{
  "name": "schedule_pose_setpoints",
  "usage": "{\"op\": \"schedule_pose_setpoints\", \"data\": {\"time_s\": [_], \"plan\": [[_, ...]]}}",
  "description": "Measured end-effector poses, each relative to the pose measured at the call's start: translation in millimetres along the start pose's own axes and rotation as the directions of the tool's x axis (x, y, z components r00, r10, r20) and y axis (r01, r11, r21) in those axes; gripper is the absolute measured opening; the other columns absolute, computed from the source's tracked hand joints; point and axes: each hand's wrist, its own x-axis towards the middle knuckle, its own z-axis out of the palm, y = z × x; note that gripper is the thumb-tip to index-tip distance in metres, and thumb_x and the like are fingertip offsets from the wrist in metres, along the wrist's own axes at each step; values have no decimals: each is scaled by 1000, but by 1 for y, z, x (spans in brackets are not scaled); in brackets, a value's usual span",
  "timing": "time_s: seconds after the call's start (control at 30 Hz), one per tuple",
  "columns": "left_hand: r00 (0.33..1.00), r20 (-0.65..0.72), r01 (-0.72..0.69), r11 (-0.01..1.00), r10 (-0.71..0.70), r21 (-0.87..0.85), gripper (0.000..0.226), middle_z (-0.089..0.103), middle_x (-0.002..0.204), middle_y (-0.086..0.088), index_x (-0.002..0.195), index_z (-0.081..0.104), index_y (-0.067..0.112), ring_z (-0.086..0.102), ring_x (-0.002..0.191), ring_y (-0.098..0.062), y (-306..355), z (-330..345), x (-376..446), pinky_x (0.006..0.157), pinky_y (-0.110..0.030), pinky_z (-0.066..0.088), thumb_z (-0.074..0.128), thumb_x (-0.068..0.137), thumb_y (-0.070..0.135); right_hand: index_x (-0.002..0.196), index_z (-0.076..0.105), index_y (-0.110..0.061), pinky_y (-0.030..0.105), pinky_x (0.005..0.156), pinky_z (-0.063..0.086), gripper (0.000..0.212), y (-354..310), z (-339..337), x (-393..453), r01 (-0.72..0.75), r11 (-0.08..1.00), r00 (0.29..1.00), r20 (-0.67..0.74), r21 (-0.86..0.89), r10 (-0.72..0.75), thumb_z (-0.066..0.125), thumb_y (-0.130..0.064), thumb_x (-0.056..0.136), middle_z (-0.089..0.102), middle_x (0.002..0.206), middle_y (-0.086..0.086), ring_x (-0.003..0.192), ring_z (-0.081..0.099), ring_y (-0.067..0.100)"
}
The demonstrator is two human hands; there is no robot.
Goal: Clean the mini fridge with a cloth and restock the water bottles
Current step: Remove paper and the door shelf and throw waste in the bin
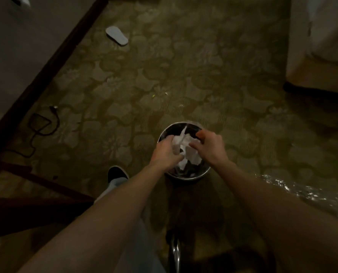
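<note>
Both my hands reach down over a round metal waste bin [200, 175] standing on the patterned carpet. My left hand [167, 152] grips a crumpled white cloth [181, 140] above the bin's opening. My right hand [208, 145] hovers at the cloth's right side with fingers loosely curled; whether it touches the cloth is unclear. More white crumpled material [192, 156] lies inside the bin over a dark liner. No fridge or water bottles are in view.
A white slipper [117, 35] lies on the carpet at the upper left. A black cable [40, 125] coils by the dark wooden furniture [45, 62] on the left. A bed corner [320, 62] stands at the upper right. My shoe [116, 173] is left of the bin.
</note>
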Motion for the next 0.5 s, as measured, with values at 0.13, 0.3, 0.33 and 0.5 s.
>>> {"op": "schedule_pose_setpoints", "data": {"time_s": [0.13,0.3,0.33,0.5], "plan": [[999,9,-43,999,43,-13,68,52,141,-4,143,42,15,49,130,-22,-9,1,1,100,-31,44,73,83,23,129,57,-17,38,86,55,47,10,5,-3,12,996,999,44,-84,-8,70,-33,86,64,117,3,103,62,18],[998,-37,-52,992,57,116,56,54,136,-5,141,44,17,54,121,-23,-2,-19,-25,97,-44,51,63,90,26,120,59,-19,34,73,52,31,1,-11,-29,98,972,994,77,-215,-83,60,-31,92,66,105,2,89,61,17],[997,-43,-63,986,71,153,54,53,136,-4,141,44,20,54,120,-22,0,-26,-33,95,-45,52,61,90,28,121,59,-20,33,73,51,31,-6,-16,-36,133,962,990,83,-238,-116,59,-32,92,65,107,2,91,61,17],[974,-131,-123,915,186,384,44,48,142,0,137,47,22,52,123,-20,11,-68,-94,91,-33,45,54,95,33,127,55,-20,31,81,47,34,-58,-48,-75,319,870,947,99,-376,-304,55,-33,95,61,120,1,107,57,18]]}}
